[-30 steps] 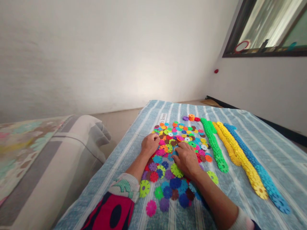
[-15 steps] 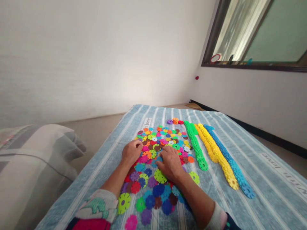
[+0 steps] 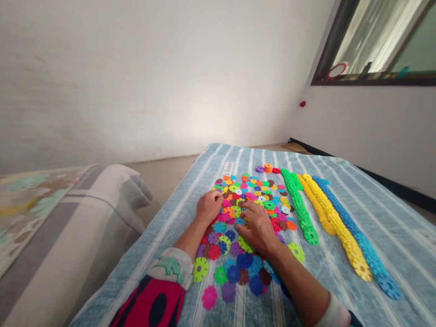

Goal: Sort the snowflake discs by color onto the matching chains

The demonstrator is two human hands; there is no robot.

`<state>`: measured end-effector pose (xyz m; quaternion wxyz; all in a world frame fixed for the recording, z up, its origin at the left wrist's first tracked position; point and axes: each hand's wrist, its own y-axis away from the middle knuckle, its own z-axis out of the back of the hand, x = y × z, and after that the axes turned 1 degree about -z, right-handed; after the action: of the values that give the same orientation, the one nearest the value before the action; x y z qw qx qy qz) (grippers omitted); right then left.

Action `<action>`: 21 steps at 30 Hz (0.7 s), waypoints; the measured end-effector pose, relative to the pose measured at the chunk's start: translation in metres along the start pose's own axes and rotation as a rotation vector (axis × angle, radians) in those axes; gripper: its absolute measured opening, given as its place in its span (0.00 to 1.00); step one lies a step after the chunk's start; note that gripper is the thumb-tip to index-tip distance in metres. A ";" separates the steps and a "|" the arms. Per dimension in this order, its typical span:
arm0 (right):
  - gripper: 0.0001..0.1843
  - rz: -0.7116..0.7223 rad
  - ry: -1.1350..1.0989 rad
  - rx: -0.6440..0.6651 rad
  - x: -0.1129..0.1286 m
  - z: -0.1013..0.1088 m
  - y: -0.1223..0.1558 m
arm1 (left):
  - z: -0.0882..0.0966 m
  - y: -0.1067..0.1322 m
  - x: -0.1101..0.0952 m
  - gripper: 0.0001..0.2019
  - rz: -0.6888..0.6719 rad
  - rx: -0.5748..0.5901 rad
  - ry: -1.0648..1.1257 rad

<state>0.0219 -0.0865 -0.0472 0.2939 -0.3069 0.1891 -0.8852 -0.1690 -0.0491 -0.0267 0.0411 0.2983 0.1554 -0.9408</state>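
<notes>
A heap of loose plastic snowflake discs (image 3: pixel 250 195) in many colours lies on a blue striped cloth (image 3: pixel 340 281). My left hand (image 3: pixel 208 206) rests on the heap's left edge with its fingers curled into a loose fist; what they hold is hidden. My right hand (image 3: pixel 259 225) lies palm down on the middle of the heap, fingers bent over the discs. To the right run three rows of joined discs: a green row (image 3: pixel 301 209), a yellow row (image 3: pixel 335 222) and a blue row (image 3: pixel 361 240).
Larger discs (image 3: pixel 235 274) are scattered near my forearms. A short orange stack (image 3: pixel 268 167) stands at the heap's far end. A grey and white bolster (image 3: pixel 75 245) lies to the left. White walls and a dark-framed window (image 3: pixel 374 45) stand behind.
The view has swung right and then back left. Both hands stay on the heap, with only slight finger movement.
</notes>
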 end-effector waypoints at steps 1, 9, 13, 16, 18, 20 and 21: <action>0.06 0.003 0.010 0.007 0.001 -0.001 0.000 | -0.001 0.000 0.001 0.12 -0.004 -0.003 0.002; 0.07 0.004 0.091 0.068 0.001 -0.003 0.002 | 0.001 0.002 -0.003 0.11 0.023 0.006 -0.002; 0.09 -0.002 0.119 0.098 0.002 -0.001 0.002 | 0.002 0.003 -0.004 0.11 0.036 0.013 0.003; 0.08 -0.007 0.122 0.103 0.004 0.000 0.002 | 0.002 0.003 -0.004 0.11 0.034 0.013 0.002; 0.08 -0.008 0.126 0.109 0.004 0.001 0.002 | 0.002 0.003 -0.004 0.11 0.033 0.013 0.003; 0.06 -0.008 0.130 0.119 0.005 0.001 0.002 | 0.002 0.003 -0.004 0.11 0.030 0.008 0.010; 0.06 -0.007 0.130 0.125 0.005 0.001 0.002 | 0.001 0.003 -0.004 0.11 0.027 0.006 0.013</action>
<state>0.0207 -0.0914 -0.0455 0.2965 -0.2306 0.1512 -0.9144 -0.1665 -0.0522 -0.0243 0.0520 0.3066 0.1489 -0.9387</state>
